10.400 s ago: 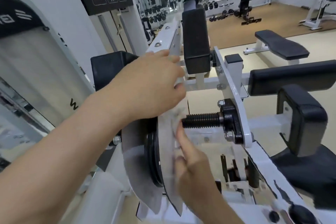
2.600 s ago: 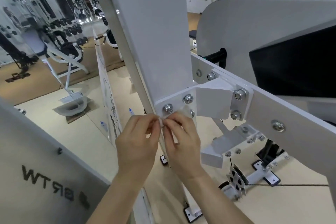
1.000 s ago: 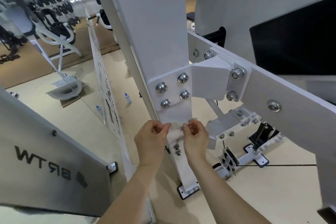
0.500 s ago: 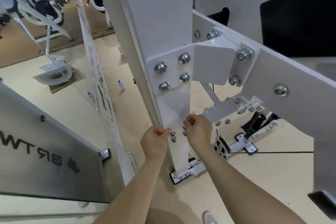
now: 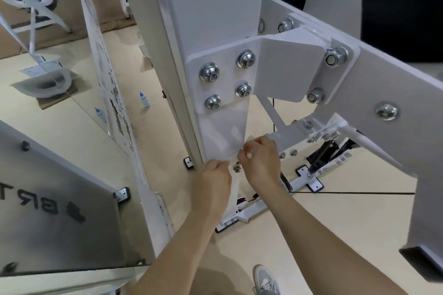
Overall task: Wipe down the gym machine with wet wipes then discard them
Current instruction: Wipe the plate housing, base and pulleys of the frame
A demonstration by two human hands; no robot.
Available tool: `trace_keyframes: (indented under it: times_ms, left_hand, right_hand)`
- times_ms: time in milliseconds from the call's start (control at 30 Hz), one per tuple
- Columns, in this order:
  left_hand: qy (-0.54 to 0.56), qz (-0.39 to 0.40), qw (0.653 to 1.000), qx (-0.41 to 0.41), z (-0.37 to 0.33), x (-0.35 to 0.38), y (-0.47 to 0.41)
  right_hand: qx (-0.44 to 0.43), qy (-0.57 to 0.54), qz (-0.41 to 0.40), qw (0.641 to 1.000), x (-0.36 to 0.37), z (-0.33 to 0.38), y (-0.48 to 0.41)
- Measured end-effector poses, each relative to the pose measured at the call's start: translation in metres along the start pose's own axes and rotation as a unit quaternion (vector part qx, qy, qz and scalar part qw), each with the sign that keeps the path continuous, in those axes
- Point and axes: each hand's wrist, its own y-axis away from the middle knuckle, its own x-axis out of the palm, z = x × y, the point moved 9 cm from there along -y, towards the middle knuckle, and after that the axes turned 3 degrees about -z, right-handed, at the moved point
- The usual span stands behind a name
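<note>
A white upright post of the gym machine fills the middle of the head view, with a bolted plate joining it to a slanted white beam. Low on the post, a thin white wet wipe is stretched across its front face. My left hand pinches the wipe's left end at the post's left edge. My right hand pinches the right end at the right edge. Most of the wipe blends with the white paint and is hard to make out.
A mirror wall runs along the left, with a small blue-capped bottle on the beige floor beside it. A grey shroud panel stands at lower left. White base feet and a black cable lie right. My shoe shows below.
Both hands have slid the stretched wipe down the post, from just under the bolted plate to near the lower bolts. The camera has tilted further down.
</note>
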Motion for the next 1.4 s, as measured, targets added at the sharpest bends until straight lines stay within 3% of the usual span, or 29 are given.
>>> trace_keyframes:
  times_ms: [100,333,433,500,567,600,667,733,900,1033,1100,1200,1400]
  left_hand:
    - [-0.104,0.046,0.992,0.044,-0.022,0.005,-0.011]
    - [-0.113,0.106,0.978,0.138,-0.059,0.022,-0.028]
    - [-0.116,0.110,0.964,0.213,-0.080,0.035,-0.037]
    - [-0.084,0.102,0.962,0.238,-0.086,0.042,-0.035]
    - [-0.017,0.074,0.970,0.230,-0.087,0.048,-0.037]
    - [0.010,0.063,0.976,0.208,-0.086,0.049,-0.040]
    - [0.004,0.054,0.985,0.165,-0.078,0.045,-0.039]
    - [-0.035,0.068,0.983,0.164,-0.074,0.049,-0.027]
    - [-0.049,0.095,0.981,0.161,-0.075,0.050,-0.016]
    - [-0.002,0.122,0.980,0.155,-0.096,0.058,-0.022]
    - [0.029,0.124,0.981,0.144,-0.093,0.057,-0.025]
    - [0.102,0.102,0.982,0.120,-0.070,0.044,-0.031]
    - [0.089,0.092,0.980,0.150,-0.023,0.017,-0.007]
  right_hand:
    - [-0.002,-0.005,-0.014,1.000,-0.011,-0.010,0.002]
    - [0.099,-0.098,0.000,0.990,-0.005,-0.038,0.035]
    - [0.116,-0.127,-0.054,0.984,-0.011,-0.051,0.044]
    - [0.084,-0.128,-0.113,0.982,-0.028,-0.051,0.046]
    - [0.035,-0.095,-0.162,0.982,-0.043,-0.052,0.036]
    - [0.019,-0.067,-0.146,0.987,-0.042,-0.052,0.026]
    - [-0.044,0.028,-0.021,0.998,-0.019,-0.041,0.011]
    - [-0.110,0.155,0.072,0.979,0.007,-0.032,0.022]
    - [-0.111,0.255,0.144,0.950,-0.005,-0.046,0.016]
    - [-0.002,0.221,0.155,0.963,-0.041,-0.078,-0.018]
    - [-0.046,0.129,0.116,0.984,-0.041,-0.059,-0.023]
    - [-0.132,0.036,0.106,0.985,-0.015,-0.026,-0.007]
    - [-0.131,0.039,0.038,0.990,-0.030,-0.047,-0.014]
